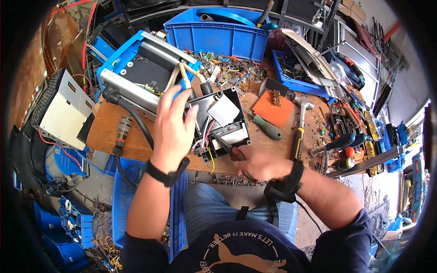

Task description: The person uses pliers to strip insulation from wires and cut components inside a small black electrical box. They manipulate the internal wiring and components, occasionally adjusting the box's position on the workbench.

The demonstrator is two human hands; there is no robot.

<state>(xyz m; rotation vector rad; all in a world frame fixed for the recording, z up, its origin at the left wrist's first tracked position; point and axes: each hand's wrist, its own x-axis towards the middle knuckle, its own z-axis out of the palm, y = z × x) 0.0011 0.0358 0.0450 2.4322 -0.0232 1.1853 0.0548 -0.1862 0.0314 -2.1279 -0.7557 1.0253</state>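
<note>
A black plastic box (232, 141) with loose wires, a white panel and a white part lies near the bench's front edge. My left hand (174, 127) is at its left side, fingers apart and slightly bent, beside thick pale cables (184, 73) that run from a blue-and-silver housing (150, 41); whether the fingertips touch them I cannot tell. My right hand (255, 163), at the box's lower right, grips dark-handled pliers (226, 144), their jaws over the box near the wires. A green-handled screwdriver (266, 127) lies to the right, next to an orange pad (268, 111).
A blue crate (214, 38) and scattered small parts stand at the back of the wooden bench (98, 134). A hammer (299, 139), a parts tray (298, 86) and several tools (350, 150) crowd the right. A black cable with a metal connector (124, 129) lies left. Blue baskets (120, 214) sit below.
</note>
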